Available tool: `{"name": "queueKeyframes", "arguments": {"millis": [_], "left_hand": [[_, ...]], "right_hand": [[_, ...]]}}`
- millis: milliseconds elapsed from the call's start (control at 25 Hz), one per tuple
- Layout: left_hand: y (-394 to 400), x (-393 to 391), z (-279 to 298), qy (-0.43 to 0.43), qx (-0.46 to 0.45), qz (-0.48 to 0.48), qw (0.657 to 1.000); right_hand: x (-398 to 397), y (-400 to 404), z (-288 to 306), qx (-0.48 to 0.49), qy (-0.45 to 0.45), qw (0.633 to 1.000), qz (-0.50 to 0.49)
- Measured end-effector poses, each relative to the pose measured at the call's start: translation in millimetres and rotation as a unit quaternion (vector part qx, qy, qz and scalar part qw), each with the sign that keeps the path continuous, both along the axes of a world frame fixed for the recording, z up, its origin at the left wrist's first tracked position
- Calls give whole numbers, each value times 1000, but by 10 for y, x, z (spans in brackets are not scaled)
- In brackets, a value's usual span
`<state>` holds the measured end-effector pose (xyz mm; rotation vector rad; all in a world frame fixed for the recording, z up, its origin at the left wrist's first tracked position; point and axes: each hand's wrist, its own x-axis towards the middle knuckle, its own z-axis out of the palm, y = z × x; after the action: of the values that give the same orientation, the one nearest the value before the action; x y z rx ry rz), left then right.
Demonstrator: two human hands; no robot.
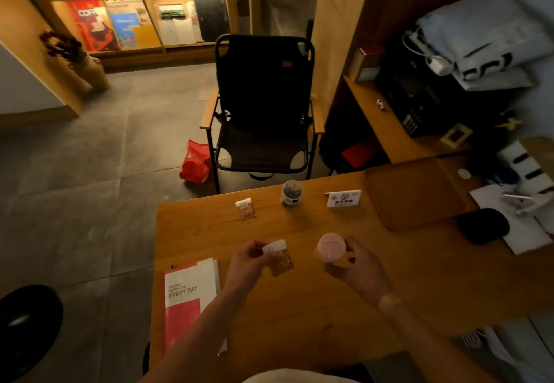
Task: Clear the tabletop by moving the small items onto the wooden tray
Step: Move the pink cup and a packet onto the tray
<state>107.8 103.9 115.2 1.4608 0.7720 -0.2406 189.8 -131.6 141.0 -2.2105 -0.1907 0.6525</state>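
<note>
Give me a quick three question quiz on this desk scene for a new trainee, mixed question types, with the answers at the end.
1. True or false: the wooden tray already holds a packet.
2. What does the right hand hold? A) pink container B) sign C) booklet
3. What does the left hand grip?

Key: 1. False, nothing lies on it. 2. A. 3. A small brown packet; a matching packet lies on the table.
</note>
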Motion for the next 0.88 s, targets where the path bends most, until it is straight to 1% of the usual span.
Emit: {"name": "queueKeyframes", "arguments": {"millis": [160,240,440,640,880], "left_hand": [[-373,177,95,-3,4,-45,999],[-625,292,152,5,11,-53,999],[-1226,530,225,15,39,-36,998],[-1844,819,232,22,49,-14,998],[-2321,1109,167,26,72,0,997]], "right_hand": [[105,-425,42,-4,-10,1000,-6],[187,-672,34,0,-14,1000,-6],[425,-1296,4,12,-7,1000,-2],[783,-1935,-30,22,-12,1000,18],[1166,-2427,-122,27,11,999,19]]}}
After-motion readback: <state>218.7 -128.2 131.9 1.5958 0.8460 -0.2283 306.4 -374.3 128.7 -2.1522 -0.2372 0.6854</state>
